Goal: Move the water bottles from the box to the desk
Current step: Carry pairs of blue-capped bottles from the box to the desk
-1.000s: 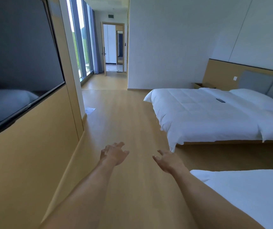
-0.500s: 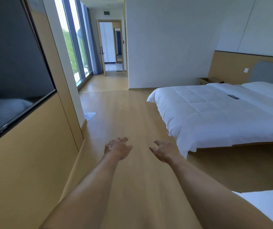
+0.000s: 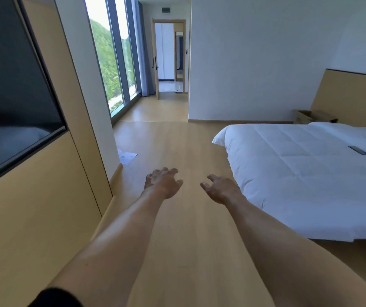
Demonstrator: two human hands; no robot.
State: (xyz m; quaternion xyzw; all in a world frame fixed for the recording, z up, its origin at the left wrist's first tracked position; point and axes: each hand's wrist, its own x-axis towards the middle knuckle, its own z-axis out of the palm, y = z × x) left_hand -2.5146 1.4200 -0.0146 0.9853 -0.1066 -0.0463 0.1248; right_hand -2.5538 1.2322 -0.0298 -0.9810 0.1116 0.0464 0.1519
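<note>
No water bottle, box or desk shows in the head view. Both my arms reach forward over the wooden floor. My left hand point(image 3: 163, 182) hangs palm down with loosely spread fingers and holds nothing. My right hand point(image 3: 220, 189) is beside it, a hand's width to the right, fingers relaxed and empty, close to the corner of the white bed.
A white bed point(image 3: 299, 173) fills the right side, with a dark remote point(image 3: 358, 150) lying on it. A wood-panelled wall with a black TV screen point(image 3: 11, 89) runs along the left. A sheet of paper point(image 3: 127, 156) lies on the floor. Tall windows and an open doorway point(image 3: 169, 56) stand ahead.
The view has moved forward and turned left along the floor; the near second bed has left the frame. Both hands stay outstretched and empty.
</note>
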